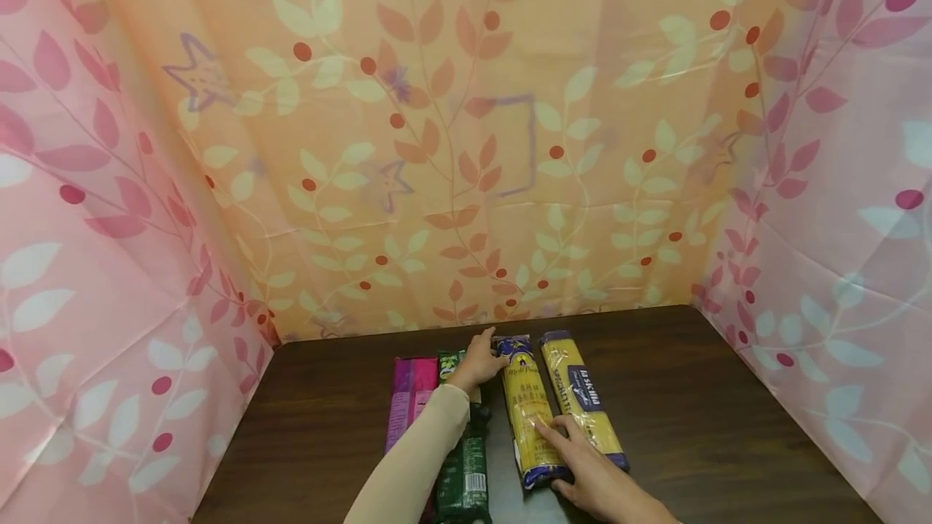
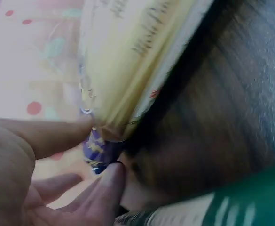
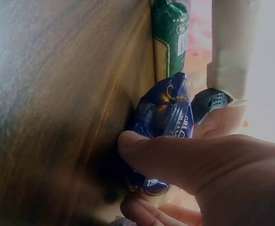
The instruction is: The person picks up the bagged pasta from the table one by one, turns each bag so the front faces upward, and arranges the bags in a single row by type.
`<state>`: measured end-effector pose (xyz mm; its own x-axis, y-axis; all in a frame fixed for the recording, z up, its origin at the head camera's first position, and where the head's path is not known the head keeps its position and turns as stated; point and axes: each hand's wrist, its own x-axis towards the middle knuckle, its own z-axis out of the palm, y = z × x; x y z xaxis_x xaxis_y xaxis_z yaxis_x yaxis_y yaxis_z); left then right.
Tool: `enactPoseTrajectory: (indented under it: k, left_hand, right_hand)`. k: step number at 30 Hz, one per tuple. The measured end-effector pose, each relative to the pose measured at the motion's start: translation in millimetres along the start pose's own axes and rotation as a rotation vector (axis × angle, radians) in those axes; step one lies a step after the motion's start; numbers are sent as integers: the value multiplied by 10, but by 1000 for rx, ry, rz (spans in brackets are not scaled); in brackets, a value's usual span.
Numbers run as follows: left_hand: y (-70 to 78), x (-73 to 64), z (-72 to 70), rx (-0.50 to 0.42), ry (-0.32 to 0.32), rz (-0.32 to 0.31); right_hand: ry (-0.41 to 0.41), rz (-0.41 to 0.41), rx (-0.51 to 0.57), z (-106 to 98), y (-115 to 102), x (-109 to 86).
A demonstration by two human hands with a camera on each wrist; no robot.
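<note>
A yellow spaghetti packet (image 1: 530,407) with dark blue ends lies lengthwise between my hands on the dark wooden table. My left hand (image 1: 478,362) pinches its far end; in the left wrist view the thumb and a finger stand on either side of the blue end (image 2: 96,148). At the near end my right hand (image 1: 593,463) grips the packet, with the thumb (image 3: 142,146) against the blue wrapper (image 3: 163,110) and the fingers on the opposite side. A second yellow spaghetti packet (image 1: 582,390), with a blue label, lies close on the right.
To the left lie a green packet (image 1: 463,479) and a pink-purple packet (image 1: 411,386), both partly behind my left sleeve (image 1: 415,459). Patterned curtains (image 1: 451,144) enclose the wooden table (image 1: 291,427) at the back and both sides.
</note>
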<state>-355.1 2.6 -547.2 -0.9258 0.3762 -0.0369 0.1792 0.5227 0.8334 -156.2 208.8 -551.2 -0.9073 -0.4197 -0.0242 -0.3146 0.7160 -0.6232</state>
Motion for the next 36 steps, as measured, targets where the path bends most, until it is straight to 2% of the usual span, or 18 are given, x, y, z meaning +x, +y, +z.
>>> enactPoseTrajectory:
  k: [4, 8, 12, 15, 20, 27, 32, 36]
  left_hand:
    - [37, -59, -104, 61, -25, 33]
    - [30, -112, -246, 131, -54, 75]
    - [-53, -205, -394, 206, -69, 109]
    - [-142, -280, -476, 253, -58, 127]
    - [-246, -336, -587, 332, -54, 154]
    - [-291, -379, -680, 416, -92, 104]
    - [-313, -365, -701, 426, -117, 74]
    - [-326, -358, -704, 442, -126, 60]
  right_hand:
    - [-5, -18, -21, 2, -3, -11]
    - [29, -32, -93, -10, -39, -28]
    - [25, -24, -150, -23, -98, -36]
    - [5, -10, -179, -13, -133, -47]
    - [-5, -21, -206, -23, -176, -65]
    - [11, -84, -168, 23, -271, -19]
    - [19, -158, -132, 176, -368, 76]
    - [49, -207, -159, 327, -439, 149]
